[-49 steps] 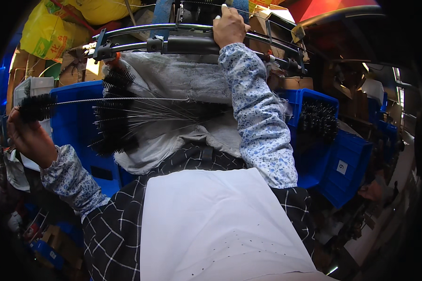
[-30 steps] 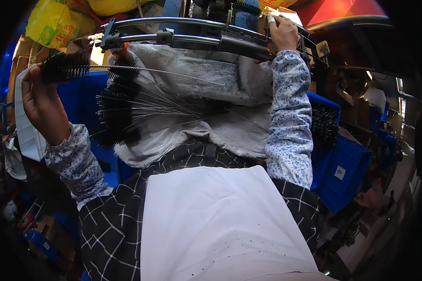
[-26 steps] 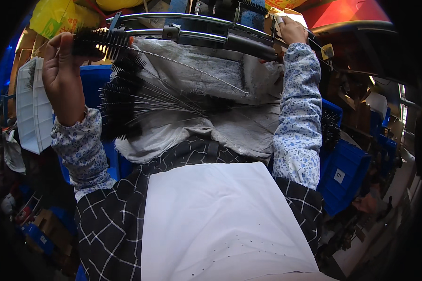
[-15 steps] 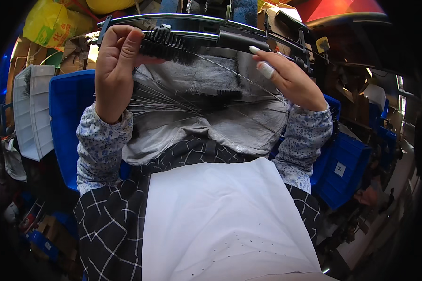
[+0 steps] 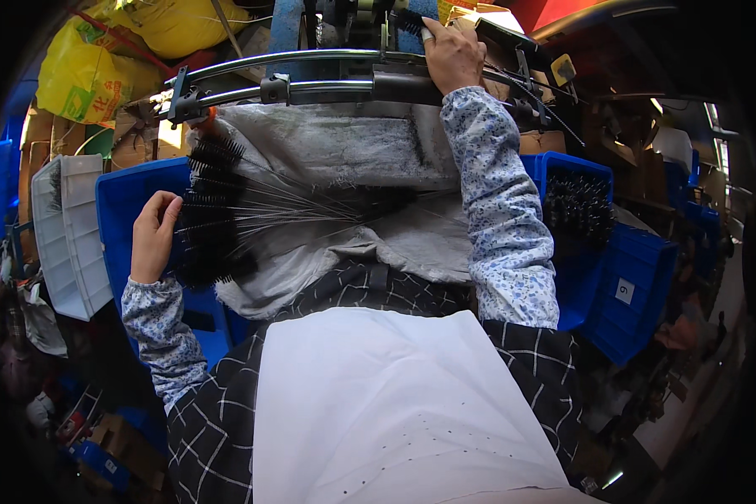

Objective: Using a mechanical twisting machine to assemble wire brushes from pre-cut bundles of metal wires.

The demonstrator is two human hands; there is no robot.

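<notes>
My left hand rests at the left end of a fan of black bottle brushes with thin wire stems, its fingers against the bristles. The brushes lie spread on a grey cloth over my lap. My right hand is raised at the top, gripping a part of the metal machine frame that curves across in front of me.
A blue bin lies under the brush heads at left; another blue bin with black brushes stands at right. White trays stack at far left. Yellow bags and cardboard boxes crowd the back.
My left hand dropped from the machine frame down to the brush heads at left. My right hand rose from above the wires back up to the frame.
</notes>
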